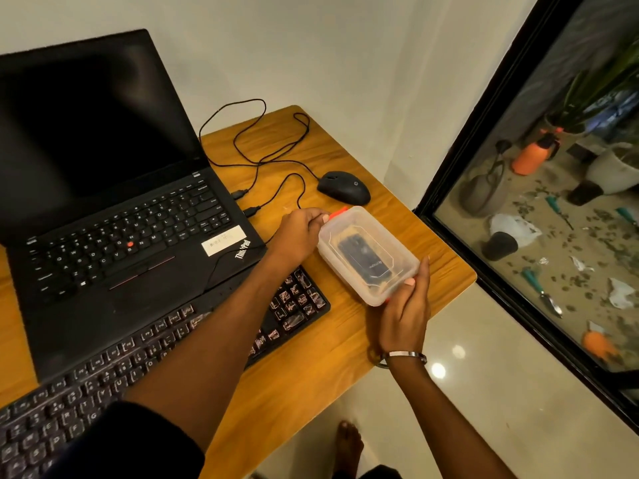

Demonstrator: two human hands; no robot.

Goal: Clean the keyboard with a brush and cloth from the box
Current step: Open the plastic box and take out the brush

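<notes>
A clear plastic box point(368, 255) with a lid and orange clips lies on the wooden table point(311, 357), right of the black keyboard point(297, 302). Something dark shows through its lid; I cannot tell what it is. My left hand point(297, 235) grips the box's far end at an orange clip. My right hand point(406, 305) holds the near end, thumb on the lid's corner. My left forearm crosses over the keyboard, which runs to the lower left and lies partly under the laptop's front edge.
An open black laptop point(114, 209) with a dark screen stands at the left. A black wired mouse point(344, 187) and loops of cable point(262, 146) lie behind the box. The table's right edge is close to the box. A dark-framed window point(484, 167) is at right.
</notes>
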